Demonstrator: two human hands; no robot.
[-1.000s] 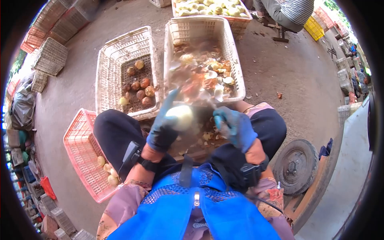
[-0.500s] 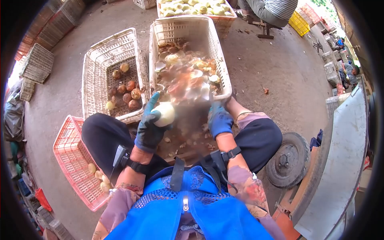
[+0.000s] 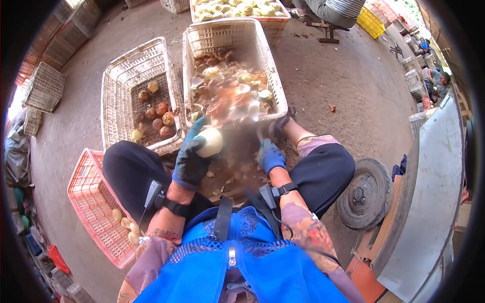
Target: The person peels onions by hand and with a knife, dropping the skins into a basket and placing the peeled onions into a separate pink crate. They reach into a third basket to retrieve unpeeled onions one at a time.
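My left hand, in a dark blue-green glove, grips a pale peeled onion, one finger stretched up along its left side. To the right, my right hand in a blue glove is closed, with a blurred thin thing rising from it that I cannot make out. Both hands are over my lap, just below the white crate of peels. Onion skins and pieces fill that crate. In the white crate at the left lie several brown onions.
A pink crate with several peeled onions stands beside my left knee. Another crate of peeled onions is at the top. A wheel and a metal sheet lie to the right. A seated person is beyond.
My right hand has shifted slightly down and left, away from the peel crate. The onion stays in my left hand. The view has shifted slightly.
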